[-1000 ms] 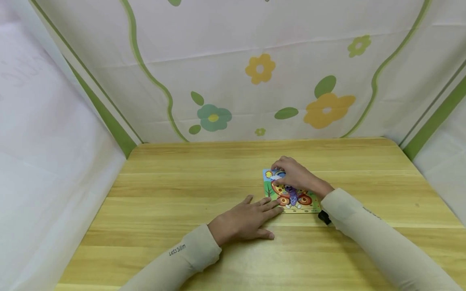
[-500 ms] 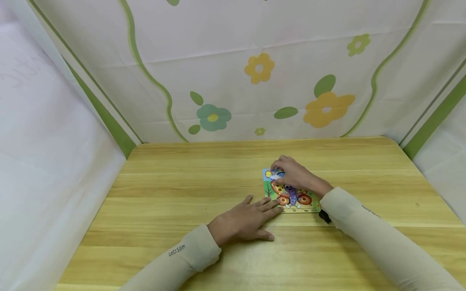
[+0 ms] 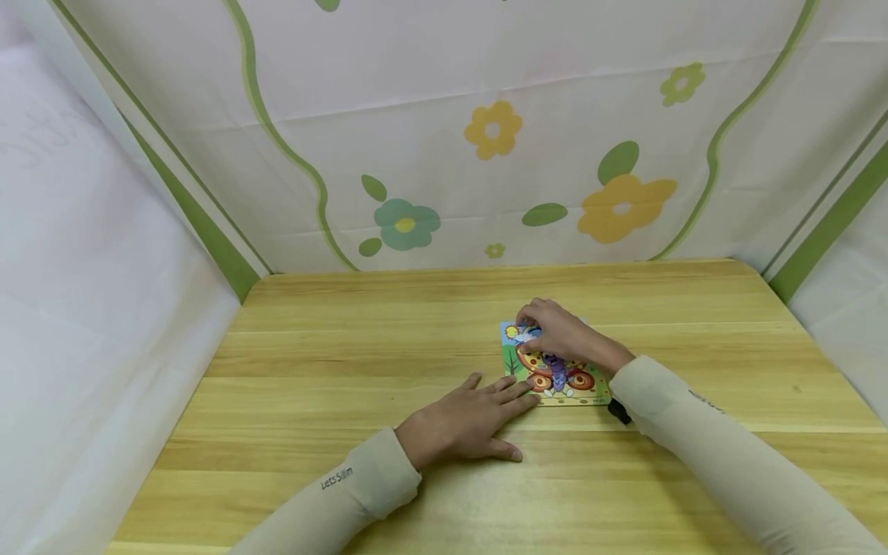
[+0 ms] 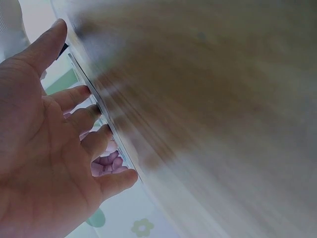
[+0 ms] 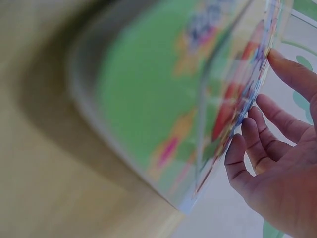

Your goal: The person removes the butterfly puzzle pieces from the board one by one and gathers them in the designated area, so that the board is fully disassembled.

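Observation:
A picture puzzle board (image 3: 511,362) with a butterfly, a sun and a green tree lies flat on the table. My left hand (image 3: 472,420) rests spread out with straight fingers, its fingertips on the board's lower left corner. Over the upper left part of the picture arches my right hand (image 3: 565,331), thumb and bent fingers apart. In the right wrist view the right fingertips (image 5: 237,144) touch the picture side; no separate piece shows between them. The board's upper right part is hidden behind the right hand.
The wooden table (image 3: 333,362) reaches back to a white curtain (image 3: 430,92) printed with flowers. More white cloth (image 3: 104,270) hangs along the left side. Under the right cuff shows a small black object (image 3: 620,412).

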The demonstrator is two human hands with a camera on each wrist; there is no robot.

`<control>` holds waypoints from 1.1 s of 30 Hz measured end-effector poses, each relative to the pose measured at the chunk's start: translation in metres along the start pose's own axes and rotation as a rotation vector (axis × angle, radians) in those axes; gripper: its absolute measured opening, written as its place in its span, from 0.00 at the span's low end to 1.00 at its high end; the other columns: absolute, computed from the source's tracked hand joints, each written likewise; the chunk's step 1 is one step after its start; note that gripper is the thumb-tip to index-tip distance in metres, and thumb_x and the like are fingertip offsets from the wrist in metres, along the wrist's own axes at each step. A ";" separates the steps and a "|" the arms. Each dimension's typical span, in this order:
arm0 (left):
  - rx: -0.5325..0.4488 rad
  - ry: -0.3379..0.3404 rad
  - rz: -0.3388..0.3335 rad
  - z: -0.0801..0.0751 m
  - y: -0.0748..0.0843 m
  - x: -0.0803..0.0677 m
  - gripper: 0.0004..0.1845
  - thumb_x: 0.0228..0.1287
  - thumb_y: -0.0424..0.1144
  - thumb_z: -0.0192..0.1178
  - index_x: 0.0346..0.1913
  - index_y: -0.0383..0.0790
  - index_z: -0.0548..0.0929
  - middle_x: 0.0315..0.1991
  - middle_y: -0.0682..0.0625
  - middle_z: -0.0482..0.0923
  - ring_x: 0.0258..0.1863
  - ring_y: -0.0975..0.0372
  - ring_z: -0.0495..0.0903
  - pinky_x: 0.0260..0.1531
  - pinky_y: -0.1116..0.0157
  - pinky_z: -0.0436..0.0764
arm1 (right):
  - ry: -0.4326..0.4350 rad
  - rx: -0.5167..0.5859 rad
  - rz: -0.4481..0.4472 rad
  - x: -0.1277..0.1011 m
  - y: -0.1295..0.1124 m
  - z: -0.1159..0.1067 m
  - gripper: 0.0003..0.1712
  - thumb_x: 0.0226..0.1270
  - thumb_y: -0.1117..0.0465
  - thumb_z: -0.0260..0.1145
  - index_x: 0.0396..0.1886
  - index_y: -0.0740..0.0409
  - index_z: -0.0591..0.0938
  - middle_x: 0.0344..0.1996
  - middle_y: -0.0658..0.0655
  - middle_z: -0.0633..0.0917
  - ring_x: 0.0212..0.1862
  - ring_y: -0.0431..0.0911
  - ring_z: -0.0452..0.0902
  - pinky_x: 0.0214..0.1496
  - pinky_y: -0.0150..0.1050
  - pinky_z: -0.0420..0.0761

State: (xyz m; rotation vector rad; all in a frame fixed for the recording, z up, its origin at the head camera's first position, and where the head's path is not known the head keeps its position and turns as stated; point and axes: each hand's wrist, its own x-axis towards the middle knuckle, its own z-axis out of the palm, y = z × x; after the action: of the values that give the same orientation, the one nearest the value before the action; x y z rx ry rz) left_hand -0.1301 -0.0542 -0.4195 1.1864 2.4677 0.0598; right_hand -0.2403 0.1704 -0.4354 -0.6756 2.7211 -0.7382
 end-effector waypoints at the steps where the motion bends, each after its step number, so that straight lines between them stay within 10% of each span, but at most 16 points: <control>1: 0.000 0.000 -0.001 0.000 0.000 0.000 0.46 0.75 0.67 0.53 0.86 0.57 0.48 0.87 0.58 0.44 0.86 0.59 0.46 0.82 0.41 0.54 | -0.001 -0.003 0.001 0.000 0.000 0.000 0.22 0.68 0.58 0.75 0.58 0.61 0.82 0.53 0.60 0.82 0.58 0.56 0.76 0.61 0.56 0.79; 33: -0.015 0.014 0.001 0.000 0.001 -0.001 0.47 0.73 0.68 0.55 0.86 0.57 0.49 0.87 0.58 0.43 0.86 0.58 0.45 0.82 0.41 0.54 | -0.027 0.017 -0.036 0.001 0.000 0.001 0.16 0.72 0.61 0.72 0.55 0.60 0.80 0.54 0.61 0.79 0.57 0.55 0.73 0.61 0.56 0.77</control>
State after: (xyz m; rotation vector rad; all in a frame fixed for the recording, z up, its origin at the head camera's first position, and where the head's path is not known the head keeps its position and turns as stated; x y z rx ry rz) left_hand -0.1291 -0.0540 -0.4186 1.1847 2.4741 0.0867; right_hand -0.2411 0.1693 -0.4359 -0.7270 2.6816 -0.7541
